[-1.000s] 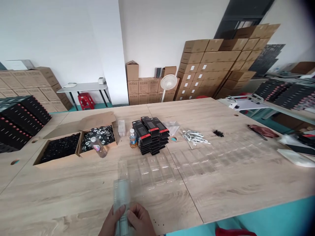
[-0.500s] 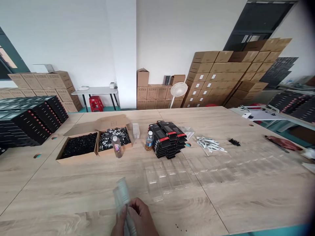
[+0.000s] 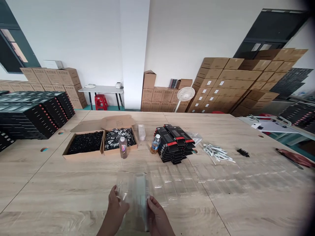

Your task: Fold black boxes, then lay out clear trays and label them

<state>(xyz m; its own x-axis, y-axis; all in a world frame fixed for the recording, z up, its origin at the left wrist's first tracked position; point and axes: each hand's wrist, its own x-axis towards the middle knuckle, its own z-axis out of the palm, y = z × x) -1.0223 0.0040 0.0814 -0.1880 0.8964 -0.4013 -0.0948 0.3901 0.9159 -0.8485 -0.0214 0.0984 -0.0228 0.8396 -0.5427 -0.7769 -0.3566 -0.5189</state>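
Gripping clear tray (image 3: pixel 136 196) by both sides, L hand (image 3: pixel 115 206) & R hand (image 3: pixel 157 213) fingers pinched its edges above table (image 3: pixel 49 183); thin plastic might've buckled or slipped if squeezed unevenly.

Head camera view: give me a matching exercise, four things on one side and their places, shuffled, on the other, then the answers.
1. clear plastic tray
2. red stool
3. white cables
4. white fan

A. on the wooden table, right of the black-and-red boxes
B. between the left hand and right hand
C. beside the small white table at the wall
D. in front of the stacked cartons

Pairs: 1-B, 2-C, 3-A, 4-D
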